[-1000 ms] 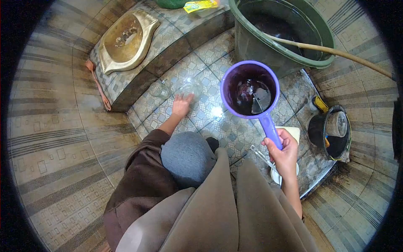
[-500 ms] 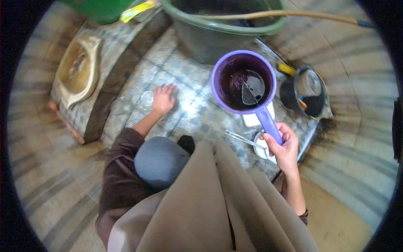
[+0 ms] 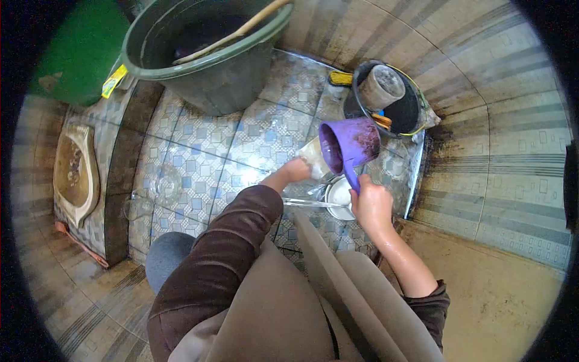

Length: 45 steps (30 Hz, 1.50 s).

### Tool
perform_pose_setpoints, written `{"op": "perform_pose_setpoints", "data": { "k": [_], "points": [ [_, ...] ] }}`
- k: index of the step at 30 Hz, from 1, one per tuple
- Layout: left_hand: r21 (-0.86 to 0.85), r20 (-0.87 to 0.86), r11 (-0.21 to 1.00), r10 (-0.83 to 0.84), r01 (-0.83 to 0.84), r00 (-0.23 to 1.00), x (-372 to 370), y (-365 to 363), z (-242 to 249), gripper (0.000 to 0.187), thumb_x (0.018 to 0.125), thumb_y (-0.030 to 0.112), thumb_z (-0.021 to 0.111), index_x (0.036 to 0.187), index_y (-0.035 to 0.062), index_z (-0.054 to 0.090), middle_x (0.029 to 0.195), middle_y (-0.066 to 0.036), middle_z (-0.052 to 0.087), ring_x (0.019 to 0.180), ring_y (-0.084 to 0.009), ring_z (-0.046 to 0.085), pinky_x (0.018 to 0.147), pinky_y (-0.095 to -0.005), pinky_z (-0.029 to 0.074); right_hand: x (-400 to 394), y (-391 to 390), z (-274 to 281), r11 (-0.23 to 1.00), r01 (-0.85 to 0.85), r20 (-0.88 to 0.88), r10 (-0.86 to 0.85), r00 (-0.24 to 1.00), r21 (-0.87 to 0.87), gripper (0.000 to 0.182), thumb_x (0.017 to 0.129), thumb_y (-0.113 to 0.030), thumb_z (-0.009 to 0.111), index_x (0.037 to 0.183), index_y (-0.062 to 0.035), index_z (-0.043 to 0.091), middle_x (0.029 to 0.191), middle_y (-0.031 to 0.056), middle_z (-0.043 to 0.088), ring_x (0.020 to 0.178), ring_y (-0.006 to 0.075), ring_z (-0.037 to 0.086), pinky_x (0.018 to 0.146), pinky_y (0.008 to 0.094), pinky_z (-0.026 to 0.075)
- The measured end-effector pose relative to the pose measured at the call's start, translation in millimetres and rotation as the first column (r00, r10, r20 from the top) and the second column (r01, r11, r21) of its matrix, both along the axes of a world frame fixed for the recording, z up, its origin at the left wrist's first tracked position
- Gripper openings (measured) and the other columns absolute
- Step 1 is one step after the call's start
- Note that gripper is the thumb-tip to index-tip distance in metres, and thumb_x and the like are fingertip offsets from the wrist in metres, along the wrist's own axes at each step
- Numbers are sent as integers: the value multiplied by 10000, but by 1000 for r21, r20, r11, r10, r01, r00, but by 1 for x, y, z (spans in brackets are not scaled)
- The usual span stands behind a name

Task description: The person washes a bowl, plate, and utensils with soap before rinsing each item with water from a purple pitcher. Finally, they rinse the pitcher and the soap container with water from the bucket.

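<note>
My right hand (image 3: 372, 208) is closed around the handle of a purple water dipper (image 3: 359, 142). The dipper is tipped on its side, mouth toward the left, with dark stains on its outside. Just left of its mouth, my left hand (image 3: 294, 171) reaches to a whitish, blurred object (image 3: 313, 158) low over the floor; its fingers are not clearly visible, so I cannot tell whether it grips that object. Below the dipper, a white bowl (image 3: 341, 194) sits on the floor, with metal cutlery (image 3: 304, 203) beside it, pointing left.
A large dark green tub (image 3: 205, 90) with a wooden stick (image 3: 241, 30) across it stands at the back. A black bucket (image 3: 407, 111) holding a cup sits by the right wall. At left, a squat toilet (image 3: 78, 175) is set in a raised ledge. Patterned tiles (image 3: 199, 157) cover the floor.
The purple dipper has gone from upright to tipped leftward. My left hand has moved from the open floor at left to the whitish object near the dipper. The view has turned rightward.
</note>
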<state>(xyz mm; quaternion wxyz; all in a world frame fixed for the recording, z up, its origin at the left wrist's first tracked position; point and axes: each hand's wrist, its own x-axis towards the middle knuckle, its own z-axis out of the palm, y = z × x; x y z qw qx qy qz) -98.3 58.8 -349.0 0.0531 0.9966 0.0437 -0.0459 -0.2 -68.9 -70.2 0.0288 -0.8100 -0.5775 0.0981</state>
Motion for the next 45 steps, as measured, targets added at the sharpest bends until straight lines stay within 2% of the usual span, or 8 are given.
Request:
{"op": "perform_pose_setpoints", "data": {
  "k": [3, 10, 13, 16, 23, 29, 36, 45],
  "points": [
    [-59, 201, 991, -102, 116, 974, 12, -3, 0, 127, 646, 154, 491, 661, 57, 571, 606, -69, 564, 582, -212, 576, 527, -330, 460, 2, -10, -17, 999, -36, 17, 36, 999, -28, 145, 669, -88, 535, 731, 19, 460, 561, 168, 541, 498, 316, 551, 455, 400, 434],
    [-94, 223, 990, -86, 109, 971, 23, -5, 0, 82, 685, 131, 455, 675, 77, 516, 661, -40, 555, 674, -214, 566, 559, -282, 460, 4, -21, -26, 996, -88, 130, 89, 988, -15, 105, 625, -13, 495, 712, -10, 436, 551, 128, 534, 467, 264, 554, 405, 349, 434],
    [84, 469, 994, -104, 73, 877, 3, -10, -5, 69, 667, 128, 470, 644, 77, 509, 676, -38, 545, 674, -203, 552, 557, -275, 456, 5, -28, 0, 998, -55, 171, 49, 984, 35, 113, 619, -4, 493, 707, -16, 423, 550, 117, 525, 452, 255, 546, 396, 347, 432],
    [66, 254, 990, -137, 124, 957, 3, -6, -3, 86, 634, 147, 487, 583, 100, 538, 652, -37, 531, 624, -192, 543, 538, -290, 454, 10, -24, 21, 993, -20, 193, -3, 981, 119, 122, 641, -31, 514, 714, -25, 416, 536, 119, 518, 447, 277, 535, 391, 376, 420],
    [-26, 263, 1000, 8, -1, 965, 15, 14, 33, 87, 652, 109, 480, 599, 72, 538, 663, -69, 538, 631, -213, 553, 554, -320, 462, 19, -8, 56, 968, 85, 143, -121, 982, 235, 156, 661, -87, 573, 695, -38, 429, 544, 137, 522, 483, 314, 530, 441, 395, 416],
    [-314, -45, 949, 14, -27, 999, 32, 35, 69, 146, 608, 135, 585, 692, 17, 569, 765, -131, 569, 739, -279, 562, 635, -363, 456, 23, -1, 66, 947, 148, 130, -191, 973, 284, 161, 653, -103, 593, 752, -42, 482, 539, 144, 531, 500, 315, 539, 454, 397, 421],
    [-486, -250, 861, 26, -148, 968, 47, 56, 85, 160, 576, 214, 639, 659, 118, 543, 667, -78, 562, 693, -248, 551, 618, -344, 422, 28, 3, 71, 939, 151, 145, -204, 968, 307, 157, 657, -112, 594, 763, -57, 492, 537, 145, 532, 510, 315, 541, 469, 397, 422],
    [-322, 127, 944, 121, -74, 984, 52, 46, 93, 142, 697, 165, 523, 746, 34, 498, 743, -156, 534, 745, -292, 535, 684, -377, 407, 36, -1, 77, 915, 157, 53, -189, 980, 373, 162, 657, -105, 599, 771, -47, 500, 567, 149, 539, 533, 314, 545, 484, 387, 421]
  ]
}}
